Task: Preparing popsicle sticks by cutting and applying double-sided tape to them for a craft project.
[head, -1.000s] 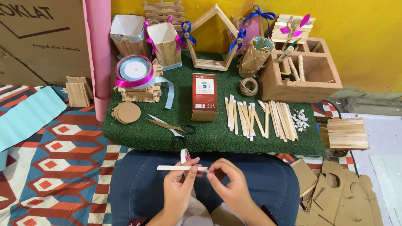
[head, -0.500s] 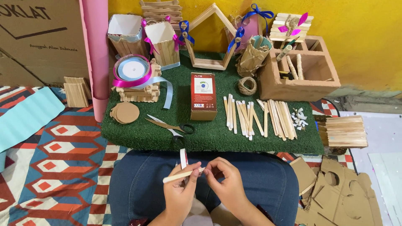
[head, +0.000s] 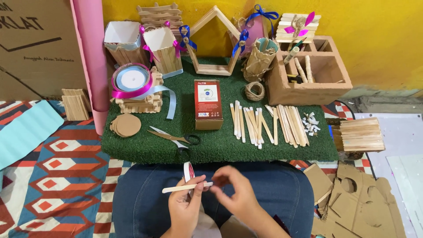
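Over the person's lap, both hands meet above blue denim. Left hand (head: 187,207) pinches a wooden craft stick (head: 187,187) between thumb and fingers, the stick lying nearly level and pointing left; the same hand also holds a small roll of tape (head: 189,171), upright, just above the stick. Right hand (head: 235,189) has its fingertips closed at the stick's right end, though whether they grip the stick itself cannot be told. Beyond the hands, a green turf mat (head: 145,147) bears scissors (head: 176,137), a red box (head: 208,103), a row of loose craft sticks (head: 266,123), a ball of twine (head: 254,91) and a ribbon spool (head: 131,80). Cardboard offcuts (head: 357,198) lie at right on the floor, beside a stack of sticks (head: 359,134).
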